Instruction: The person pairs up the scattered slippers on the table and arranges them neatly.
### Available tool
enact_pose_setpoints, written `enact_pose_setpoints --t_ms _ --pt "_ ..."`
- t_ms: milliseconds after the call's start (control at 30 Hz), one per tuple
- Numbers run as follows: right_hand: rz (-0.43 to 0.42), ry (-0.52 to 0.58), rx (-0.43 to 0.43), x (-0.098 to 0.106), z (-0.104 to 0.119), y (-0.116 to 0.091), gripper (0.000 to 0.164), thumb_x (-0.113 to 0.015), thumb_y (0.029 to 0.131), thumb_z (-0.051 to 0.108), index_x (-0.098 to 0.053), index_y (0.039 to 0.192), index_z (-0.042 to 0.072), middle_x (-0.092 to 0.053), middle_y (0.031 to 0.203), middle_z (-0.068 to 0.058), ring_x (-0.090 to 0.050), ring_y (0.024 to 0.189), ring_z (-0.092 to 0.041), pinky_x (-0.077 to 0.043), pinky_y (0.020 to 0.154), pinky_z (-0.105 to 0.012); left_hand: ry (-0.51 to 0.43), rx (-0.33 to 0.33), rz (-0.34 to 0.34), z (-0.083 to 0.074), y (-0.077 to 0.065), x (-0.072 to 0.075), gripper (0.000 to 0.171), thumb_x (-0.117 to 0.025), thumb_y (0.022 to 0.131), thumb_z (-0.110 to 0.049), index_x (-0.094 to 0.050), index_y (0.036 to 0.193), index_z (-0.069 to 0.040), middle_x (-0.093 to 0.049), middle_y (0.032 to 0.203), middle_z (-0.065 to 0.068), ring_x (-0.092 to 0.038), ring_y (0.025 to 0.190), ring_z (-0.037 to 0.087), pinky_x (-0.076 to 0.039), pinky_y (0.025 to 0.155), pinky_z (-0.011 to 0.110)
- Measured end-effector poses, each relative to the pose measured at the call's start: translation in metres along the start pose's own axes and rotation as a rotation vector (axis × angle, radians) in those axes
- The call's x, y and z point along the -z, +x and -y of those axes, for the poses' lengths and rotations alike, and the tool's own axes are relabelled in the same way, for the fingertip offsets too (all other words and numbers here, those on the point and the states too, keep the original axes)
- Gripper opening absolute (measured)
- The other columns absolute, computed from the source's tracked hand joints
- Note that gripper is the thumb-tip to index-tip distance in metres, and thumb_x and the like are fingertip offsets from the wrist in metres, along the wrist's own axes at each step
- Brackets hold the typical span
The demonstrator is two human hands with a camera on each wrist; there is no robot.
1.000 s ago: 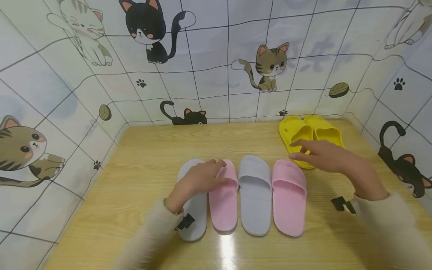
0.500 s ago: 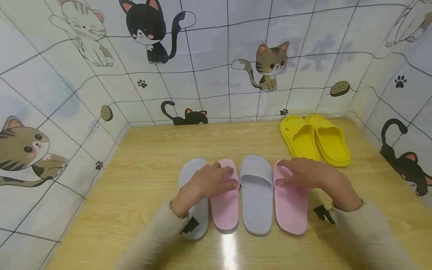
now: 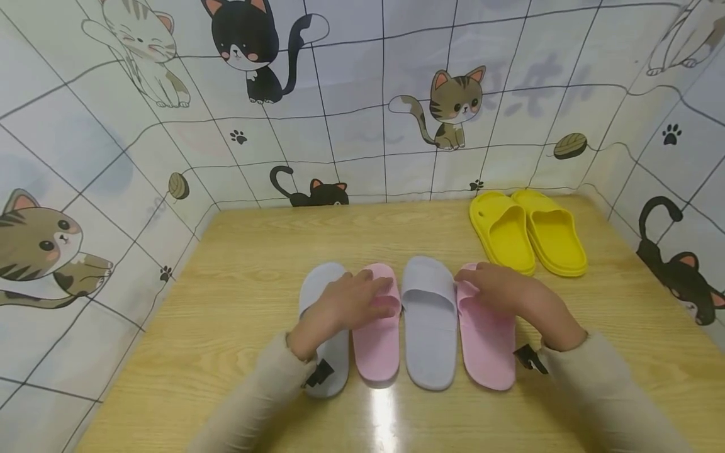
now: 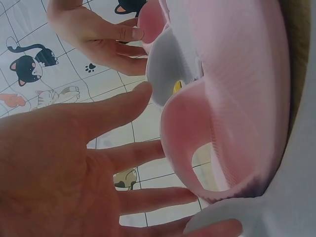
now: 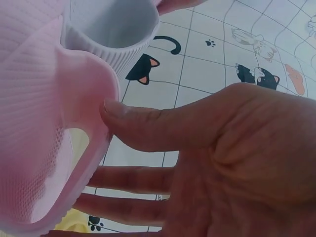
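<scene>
Four slippers in one row on a wooden worktop (image 3: 255, 270), toes pointing away from the cream sleeves (image 3: 600, 384). Colours alternating, going across: left grey slipper (image 3: 337, 352), left pink slipper (image 3: 378, 349), right grey slipper (image 3: 430, 343), right pink slipper (image 3: 489, 352). Probably lined up side by side, all facing one way, for easy reach and a decent look at every strap.

Now for the hands. Left hand (image 3: 348, 305) over the left pink slipper, crossing part of the left grey slipper on the way in. Fingers and thumb spread apart around the strap, nothing gripped. Can't tell about actual contact; just really close in the left wrist view. Right hand (image 3: 504, 292) over the right pink slipper in much the same pose: fingers straight, thumb well apart from them, thumb tip at the strap's rim. No firm pinch to be seen, but can't tell about the hidden fingertips.

Most likely at the straps because of the raised shape, handier than a flat sole. One hand per pink slipper, maybe just down to the matching colour.

Behind the row, a pair of yellow clogs (image 3: 510, 242) near the back right corner, set snugly together, presumably out of the way.
</scene>
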State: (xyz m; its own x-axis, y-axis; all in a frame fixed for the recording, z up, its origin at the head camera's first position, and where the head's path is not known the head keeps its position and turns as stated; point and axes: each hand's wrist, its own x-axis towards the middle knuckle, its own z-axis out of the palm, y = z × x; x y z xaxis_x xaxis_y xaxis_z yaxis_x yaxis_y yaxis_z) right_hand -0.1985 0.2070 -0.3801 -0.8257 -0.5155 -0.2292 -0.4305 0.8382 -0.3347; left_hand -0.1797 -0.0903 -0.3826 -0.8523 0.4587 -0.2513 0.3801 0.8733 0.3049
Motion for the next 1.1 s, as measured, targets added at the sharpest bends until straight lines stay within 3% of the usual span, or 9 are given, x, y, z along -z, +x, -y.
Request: enact_pose_setpoints --t_ms 167,500,767,1100 --pt "-0.001 0.023 0.010 -0.001 0.003 -0.001 0.048 -0.074 0.094 0.025 -0.064 0.137 0.005 -0.069 0.119 -0.017 -0.065 0.104 -0.031 -0.055 0.096 -0.056 0.025 0.011 0.001 -0.001 0.000 0.002 0.050 -0.058 0.101 -0.056 -0.058 0.141 -0.026 -0.062 0.132 0.008 -0.060 0.105 0.034 -0.054 0.083 0.050" --pt "-0.039 -0.014 0.048 -0.007 0.013 0.003 0.046 -0.076 0.093 0.023 -0.065 0.136 0.009 -0.068 0.117 -0.016 -0.066 0.099 -0.027 -0.057 0.092 -0.052 0.071 0.039 0.009 -0.004 -0.004 0.004 0.053 -0.065 0.097 -0.054 -0.055 0.139 -0.022 -0.060 0.129 0.013 -0.060 0.097 0.035 -0.055 0.079 0.050" --pt "-0.052 -0.030 0.061 -0.008 0.015 0.002 0.042 -0.074 0.094 0.019 -0.066 0.134 0.012 -0.069 0.119 -0.017 -0.067 0.099 -0.028 -0.059 0.091 -0.050 0.113 0.068 0.001 0.003 0.001 0.000 0.059 -0.070 0.095 -0.050 -0.053 0.141 -0.017 -0.060 0.132 0.018 -0.060 0.110 0.042 -0.055 0.089 0.055" --pt "-0.040 -0.018 0.051 -0.010 0.016 0.002 0.043 -0.072 0.095 0.019 -0.065 0.137 0.012 -0.067 0.127 -0.019 -0.068 0.109 -0.034 -0.056 0.098 -0.055 0.176 0.107 -0.002 0.007 0.004 0.000 0.068 -0.072 0.092 -0.055 -0.053 0.144 -0.015 -0.060 0.139 0.018 -0.061 0.117 0.043 -0.056 0.092 0.055"
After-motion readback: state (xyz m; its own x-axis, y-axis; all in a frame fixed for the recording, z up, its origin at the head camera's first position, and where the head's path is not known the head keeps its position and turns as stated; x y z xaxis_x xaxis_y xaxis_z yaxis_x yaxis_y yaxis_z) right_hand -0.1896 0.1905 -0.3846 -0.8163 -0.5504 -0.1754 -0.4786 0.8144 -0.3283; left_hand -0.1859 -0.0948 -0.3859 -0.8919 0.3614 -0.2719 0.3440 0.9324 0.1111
